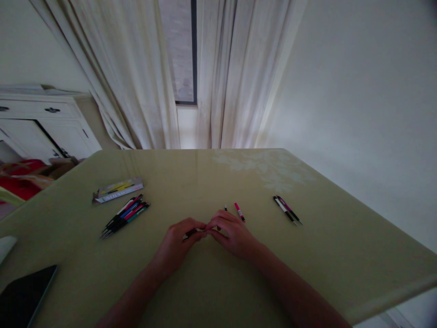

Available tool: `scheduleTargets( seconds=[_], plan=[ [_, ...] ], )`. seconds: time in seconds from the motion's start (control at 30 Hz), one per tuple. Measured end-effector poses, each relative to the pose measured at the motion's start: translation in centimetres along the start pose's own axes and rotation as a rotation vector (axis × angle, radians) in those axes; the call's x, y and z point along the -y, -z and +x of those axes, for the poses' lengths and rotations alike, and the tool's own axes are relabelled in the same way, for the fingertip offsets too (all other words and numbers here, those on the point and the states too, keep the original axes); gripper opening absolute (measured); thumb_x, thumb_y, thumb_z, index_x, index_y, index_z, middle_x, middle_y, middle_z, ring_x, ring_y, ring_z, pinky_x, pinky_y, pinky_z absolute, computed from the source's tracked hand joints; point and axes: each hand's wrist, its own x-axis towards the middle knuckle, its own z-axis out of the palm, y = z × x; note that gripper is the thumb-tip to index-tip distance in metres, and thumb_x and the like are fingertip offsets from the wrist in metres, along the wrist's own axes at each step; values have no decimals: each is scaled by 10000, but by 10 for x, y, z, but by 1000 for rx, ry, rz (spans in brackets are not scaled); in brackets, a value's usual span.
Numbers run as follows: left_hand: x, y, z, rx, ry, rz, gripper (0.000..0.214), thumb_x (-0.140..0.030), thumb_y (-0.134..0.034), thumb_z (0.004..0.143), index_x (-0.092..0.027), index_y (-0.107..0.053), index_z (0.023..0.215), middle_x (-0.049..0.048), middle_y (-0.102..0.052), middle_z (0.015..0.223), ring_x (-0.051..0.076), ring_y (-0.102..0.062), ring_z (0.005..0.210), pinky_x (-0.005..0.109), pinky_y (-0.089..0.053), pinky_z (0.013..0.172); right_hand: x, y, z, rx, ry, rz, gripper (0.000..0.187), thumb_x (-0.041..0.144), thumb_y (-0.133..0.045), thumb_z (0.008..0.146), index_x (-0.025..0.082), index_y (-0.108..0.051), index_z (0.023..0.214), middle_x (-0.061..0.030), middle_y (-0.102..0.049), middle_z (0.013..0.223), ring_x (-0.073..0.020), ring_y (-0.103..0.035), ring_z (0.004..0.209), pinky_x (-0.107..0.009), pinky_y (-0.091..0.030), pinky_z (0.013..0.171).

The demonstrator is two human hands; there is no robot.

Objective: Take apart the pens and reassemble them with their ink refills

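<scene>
Both my hands rest together on the olive-green table near its middle. My left hand is curled around a dark pen whose barrel shows between the fingers. My right hand pinches the other end of that same pen, fingertips meeting the left hand's. Just beyond my right hand lie a pink pen part and a small dark piece.
A bundle of several coloured pens lies at the left, with a flat pen box behind it. Two pens lie at the right. A dark tablet sits at the near left corner. Curtains and a white cabinet stand behind.
</scene>
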Motion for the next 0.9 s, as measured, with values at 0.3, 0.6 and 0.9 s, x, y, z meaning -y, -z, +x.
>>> scheduleTargets(
  seconds=[0.3, 0.6, 0.9],
  plan=[
    [4, 0, 2, -126, 25, -101, 241, -355, -602, 956, -228, -741, 1107, 40, -694, 888, 172, -657, 785, 280, -530, 699, -5, -4, 3, -115, -352, -39, 303, 254, -652, 962, 196, -592, 1254, -57, -690, 1013, -169, -647, 786, -308, -510, 783],
    [16, -4, 4, -145, 69, -81, 208, -389, -667, 912, -228, -783, 972, 78, -714, 1072, 185, -691, 862, 301, -555, 746, -27, 3, 1, 27, -519, -454, 223, 168, -630, 925, 180, -647, 1147, -132, -691, 1095, -265, -672, 979, -366, -517, 838],
    [12, -4, 4, -65, 153, 10, 247, -402, -615, 944, -213, -768, 981, 32, -721, 753, 191, -678, 691, 293, -529, 657, -30, -1, 1, -127, -580, 138, 276, 87, -664, 853, 196, -631, 1105, -45, -712, 903, -168, -682, 794, -305, -544, 753]
  ],
)
